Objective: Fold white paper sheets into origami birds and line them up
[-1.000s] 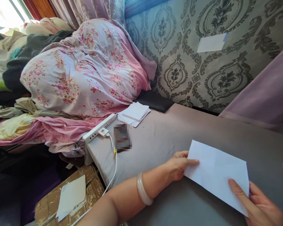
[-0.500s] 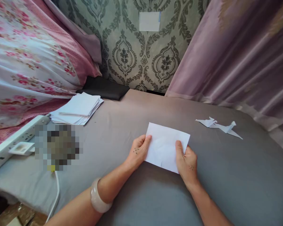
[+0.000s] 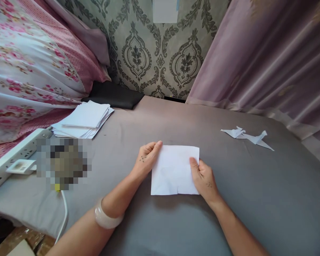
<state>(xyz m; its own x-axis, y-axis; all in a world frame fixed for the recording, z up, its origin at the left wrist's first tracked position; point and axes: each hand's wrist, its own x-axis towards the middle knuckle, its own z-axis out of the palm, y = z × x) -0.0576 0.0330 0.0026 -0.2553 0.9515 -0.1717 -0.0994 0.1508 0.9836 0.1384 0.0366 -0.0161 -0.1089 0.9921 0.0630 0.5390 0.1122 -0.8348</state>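
Observation:
A white sheet of paper (image 3: 173,170) lies nearly flat and square on the grey surface (image 3: 256,199) in front of me. My left hand (image 3: 145,160) grips its upper left edge, fingers closed on the paper. My right hand (image 3: 202,176) grips the right edge, thumb on top. A pale bangle sits on my left wrist.
A stack of white sheets (image 3: 82,119) lies at the back left beside a black pad (image 3: 113,96). Two folded paper figures (image 3: 246,137) rest at the right. A white power strip (image 3: 13,156) with a cable sits at the left edge. Floral bedding and pink curtains surround the surface.
The view swung right and settled over the sheet. Both hands turned the paper from a slant to square and brought it slightly nearer and left.

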